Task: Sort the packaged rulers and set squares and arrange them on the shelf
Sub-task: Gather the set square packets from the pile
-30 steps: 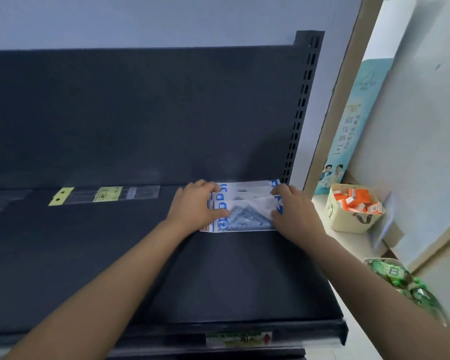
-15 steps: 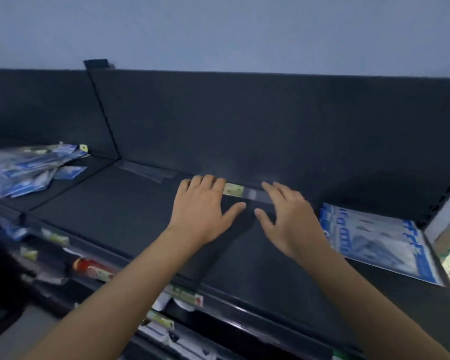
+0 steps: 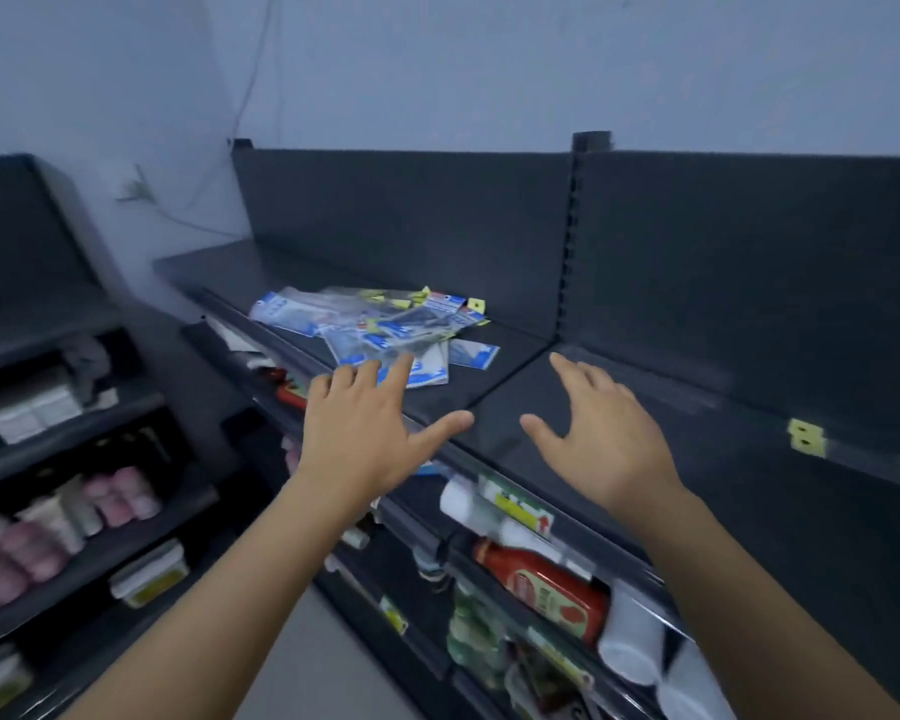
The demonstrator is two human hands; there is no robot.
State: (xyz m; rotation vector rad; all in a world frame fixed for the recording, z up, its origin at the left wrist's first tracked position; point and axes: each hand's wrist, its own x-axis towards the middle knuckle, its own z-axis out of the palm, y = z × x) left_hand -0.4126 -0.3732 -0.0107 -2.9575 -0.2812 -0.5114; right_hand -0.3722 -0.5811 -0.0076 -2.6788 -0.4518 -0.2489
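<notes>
The jumbled packaged rulers and set squares (image 3: 380,330) lie on the shelf (image 3: 515,356) just beyond the left hand (image 3: 365,439), farther from the right hand (image 3: 598,439); both grips spread open, empty.

Dim scene, cool bluish cast. Brightest at 12 o'clock on wall (image 3: 489,70), evenly lit; light source cannot be told. Dark shelf (image 3: 723,485) swallows detail, faint sheen along front edge. Shadows soft. Motion blur widespread: yellow tag (image 3: 805,437) at 3 o'clock smeared, packets (image 3: 375,324) just above centre soft with print unreadable, red bottle (image 3: 546,589) at 5 o'clock streaked. Sharper than surroundings: left hand (image 3: 365,433), right hand (image 3: 598,439). Wide-angle bend: shelf lines splay toward 9 and 3 o'clock edges, forearms stretched at 6 o'clock.
</notes>
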